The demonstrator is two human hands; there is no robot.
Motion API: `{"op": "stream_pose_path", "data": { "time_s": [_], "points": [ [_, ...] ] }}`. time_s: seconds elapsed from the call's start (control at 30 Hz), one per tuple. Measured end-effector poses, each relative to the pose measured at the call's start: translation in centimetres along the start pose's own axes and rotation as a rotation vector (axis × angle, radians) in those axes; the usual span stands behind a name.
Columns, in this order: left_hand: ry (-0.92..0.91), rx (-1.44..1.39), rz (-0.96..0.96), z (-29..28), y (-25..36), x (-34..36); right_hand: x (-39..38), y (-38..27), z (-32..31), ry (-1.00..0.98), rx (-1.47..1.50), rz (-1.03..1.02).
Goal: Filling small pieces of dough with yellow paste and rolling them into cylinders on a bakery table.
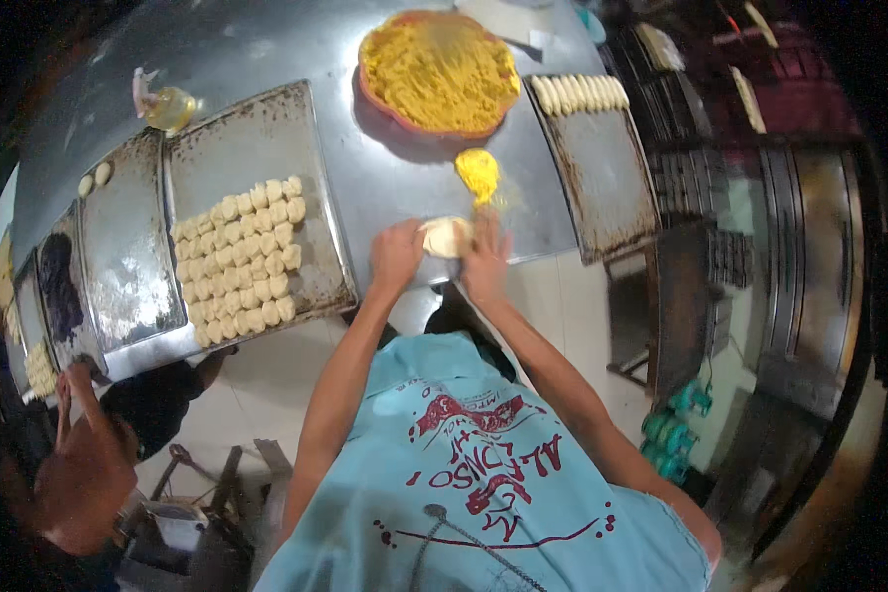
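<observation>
At the near edge of the metal table, a flattened round piece of pale dough [446,238] lies between my hands. Its left edge is pinched by my left hand [396,257], fingers curled. At the opposite edge my right hand [484,261] grips the dough, its fingers a little blurred. Just beyond my right fingers sits a small mound of bright yellow filling [478,175]. Farther back stands a red bowl [366,87] heaped with yellow filling [439,74].
To the left, a baking tray [232,163] carries rows of dough balls [237,261]. A tray [607,183] at right holds dough rolls [580,95]. A spray bottle [171,109] stands behind the left trays. Another person's hand [77,378] works at far left. Racks [686,178] stand at right.
</observation>
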State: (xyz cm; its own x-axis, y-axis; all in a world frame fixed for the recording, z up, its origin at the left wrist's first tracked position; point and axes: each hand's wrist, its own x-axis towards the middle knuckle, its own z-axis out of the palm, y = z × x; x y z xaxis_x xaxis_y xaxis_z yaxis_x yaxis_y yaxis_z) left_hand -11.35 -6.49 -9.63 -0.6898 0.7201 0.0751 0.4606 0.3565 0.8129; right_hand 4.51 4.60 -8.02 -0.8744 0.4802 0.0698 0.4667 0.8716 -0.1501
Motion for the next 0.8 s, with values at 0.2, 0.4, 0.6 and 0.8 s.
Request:
{"op": "stream_pose_path", "data": {
  "time_s": [0.2, 0.4, 0.6, 0.8],
  "points": [
    [0.113, 0.087, -0.181, 0.4, 3.0, -1.6, 4.2, 5.5, -6.1, -0.137, 0.072, 0.038],
    [0.273, 0.099, -0.233, 2.5, 6.4, -1.5, 21.1, 8.9, -6.9, -0.007, 0.235, -0.197],
    [-0.05, -0.165, -0.323, -1.7, 12.0, 1.9, 24.8, 9.2, -6.1, -0.166, 0.078, -0.401],
    [-0.134, 0.243, -0.114, -1.2, 3.8, 3.5, 21.4, 7.5, -8.5, -0.156, 0.305, -0.146]
  ]
}}
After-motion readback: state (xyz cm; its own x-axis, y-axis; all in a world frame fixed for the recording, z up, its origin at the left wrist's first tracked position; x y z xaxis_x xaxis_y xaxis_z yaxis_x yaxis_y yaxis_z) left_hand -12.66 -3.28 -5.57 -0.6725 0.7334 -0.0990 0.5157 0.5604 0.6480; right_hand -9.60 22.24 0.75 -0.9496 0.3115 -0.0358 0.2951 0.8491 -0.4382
